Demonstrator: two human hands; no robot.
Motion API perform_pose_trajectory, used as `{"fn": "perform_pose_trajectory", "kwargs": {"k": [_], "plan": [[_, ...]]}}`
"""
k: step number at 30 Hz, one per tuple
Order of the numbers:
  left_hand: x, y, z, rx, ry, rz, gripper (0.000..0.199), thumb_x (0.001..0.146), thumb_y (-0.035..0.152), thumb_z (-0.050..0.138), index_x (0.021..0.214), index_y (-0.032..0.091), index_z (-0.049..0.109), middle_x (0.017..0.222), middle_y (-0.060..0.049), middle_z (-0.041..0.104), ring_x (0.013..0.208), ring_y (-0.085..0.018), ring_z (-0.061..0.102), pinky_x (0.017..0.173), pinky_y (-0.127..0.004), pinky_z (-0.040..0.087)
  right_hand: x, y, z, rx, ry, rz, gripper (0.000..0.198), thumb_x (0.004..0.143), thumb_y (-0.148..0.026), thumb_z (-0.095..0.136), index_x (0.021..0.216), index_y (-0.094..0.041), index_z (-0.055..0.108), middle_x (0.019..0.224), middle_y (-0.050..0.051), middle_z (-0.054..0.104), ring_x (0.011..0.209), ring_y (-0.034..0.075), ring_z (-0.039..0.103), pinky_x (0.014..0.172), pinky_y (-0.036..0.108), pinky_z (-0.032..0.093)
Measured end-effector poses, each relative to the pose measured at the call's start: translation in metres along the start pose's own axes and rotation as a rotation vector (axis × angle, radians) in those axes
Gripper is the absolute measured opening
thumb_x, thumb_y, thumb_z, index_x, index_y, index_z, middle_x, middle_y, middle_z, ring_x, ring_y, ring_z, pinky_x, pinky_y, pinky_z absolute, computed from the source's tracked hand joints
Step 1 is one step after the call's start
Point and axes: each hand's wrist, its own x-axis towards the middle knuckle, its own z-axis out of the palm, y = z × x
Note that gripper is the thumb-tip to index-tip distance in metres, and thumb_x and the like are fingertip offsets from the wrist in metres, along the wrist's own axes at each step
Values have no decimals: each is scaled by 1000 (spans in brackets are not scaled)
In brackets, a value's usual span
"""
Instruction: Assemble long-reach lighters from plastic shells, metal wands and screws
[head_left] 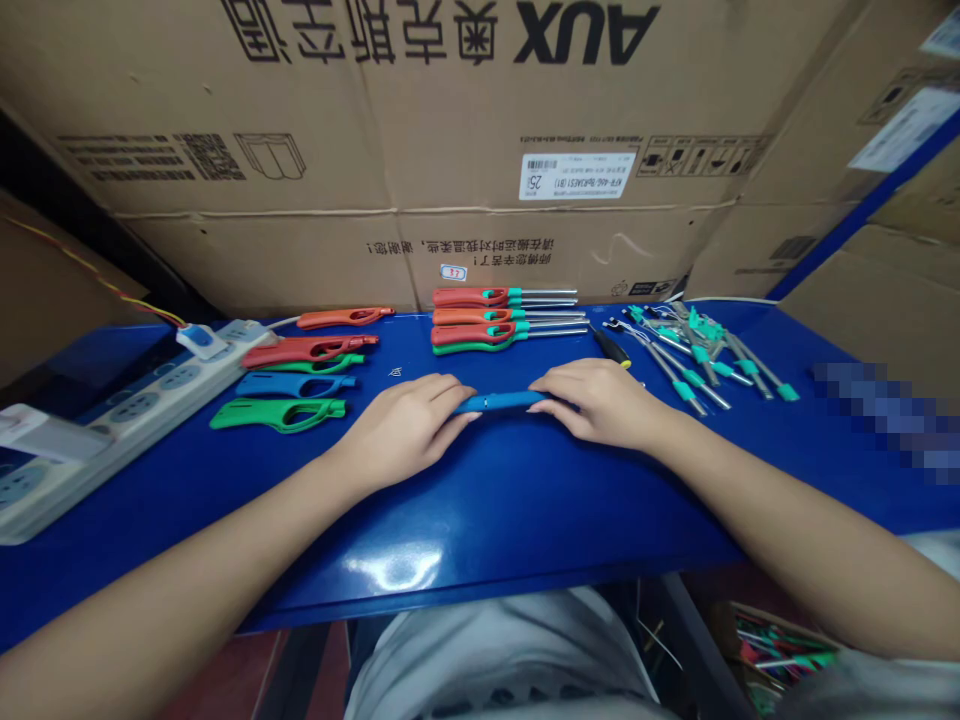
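My left hand (416, 425) and my right hand (600, 405) are both closed on a blue lighter handle (504, 401). One end is pinched in each hand, and it is held level, edge-on, above the blue table. My fingers hide both its ends. Left of my left hand lie lighter handles without tubes, among them an orange one (341, 317), a blue one (296, 385) and a green one (277, 414). Beyond my hands, several lighters with metal tubes (480, 335) lie stacked. Beside my right hand is a screwdriver (613, 348) with a black and yellow handle.
Several metal lighter tubes with green collars (701, 352) lie in a heap at the right. A white power strip (142, 400) with plugs runs along the left. A large cardboard box (420, 170) walls off the back. Below right, a box holds colourful parts (784, 650).
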Motion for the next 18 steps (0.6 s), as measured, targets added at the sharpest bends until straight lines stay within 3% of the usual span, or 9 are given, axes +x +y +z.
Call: {"fn": "perform_pose_trajectory", "kwargs": {"k": [5,8,11,14,16,18], "plan": [[-2,17,10,-31,-32,-32,31,104,36,44,110,15,66,101,-11,72,91,-24,69,80,-34,56,3,-9,9,-15,-30,-88,29,102,-36,50,100,-17,71,91,8,77,77,20,69,75,34,48],[0,21,10,-188,-13,-122,29,103,36,45,106,16,66,99,-10,71,91,-24,69,80,-35,55,6,-8,9,7,16,-77,28,101,-36,51,104,-16,70,94,7,77,80,20,69,76,34,49],[5,19,4,-591,-111,-410,35,100,44,46,86,17,65,77,-5,68,64,-17,66,57,-27,53,8,-6,6,-11,81,-113,30,101,-35,51,117,-15,67,110,10,75,98,23,68,87,37,49],[10,17,-2,-1075,-287,-766,41,95,52,50,72,18,55,53,3,55,32,-9,43,31,-20,32,10,-9,4,-13,116,-211,31,99,-37,56,122,-18,64,118,10,73,110,24,64,97,41,46],[13,17,-5,-1289,-344,-867,42,91,54,55,70,18,54,49,4,51,29,-6,36,27,-17,24,11,-12,4,2,168,-263,25,99,-32,57,117,-19,66,111,9,75,106,23,65,97,41,46],[14,17,-6,-1404,-371,-876,42,88,55,58,71,17,55,49,5,50,29,-5,33,27,-16,20,11,-15,6,14,223,-283,18,100,-26,55,110,-19,67,102,8,76,98,21,66,93,40,49]]}}
